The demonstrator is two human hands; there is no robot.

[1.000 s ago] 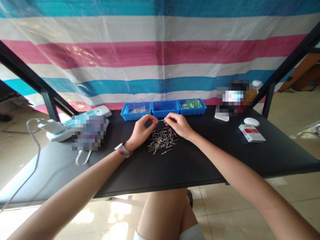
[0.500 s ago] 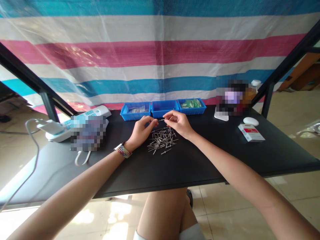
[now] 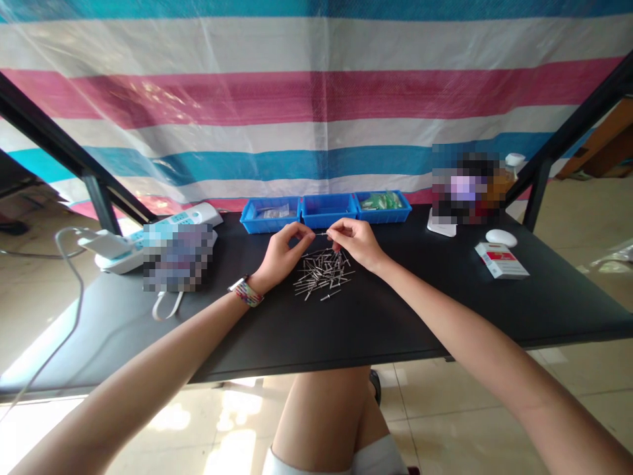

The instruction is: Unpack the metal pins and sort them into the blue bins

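Observation:
A thin metal pop rivet (image 3: 321,233) spans the small gap between my fingertips, held level. My left hand (image 3: 287,252) is closed, thumb and forefinger pinching one end of it. On the other side my right hand (image 3: 358,241) pinches the opposite end, its other fingers curled in. Just below both hands a loose pile of pop rivets (image 3: 322,272) lies on the black table (image 3: 277,336). One single rivet (image 3: 331,295) rests a little apart at the near side of the pile.
Three blue bins stand behind my hands: the left bin (image 3: 254,224) with a clear bag, the middle bin (image 3: 324,216), the right bin (image 3: 390,215) with green-and-white packets. A power strip (image 3: 198,216) and cable lie left; a small box (image 3: 502,262) and white oval object (image 3: 501,237) lie right.
The view has shifted slightly. My hands stay above the pile with the rivet between them; my right fingers have closed and curled down a little more.

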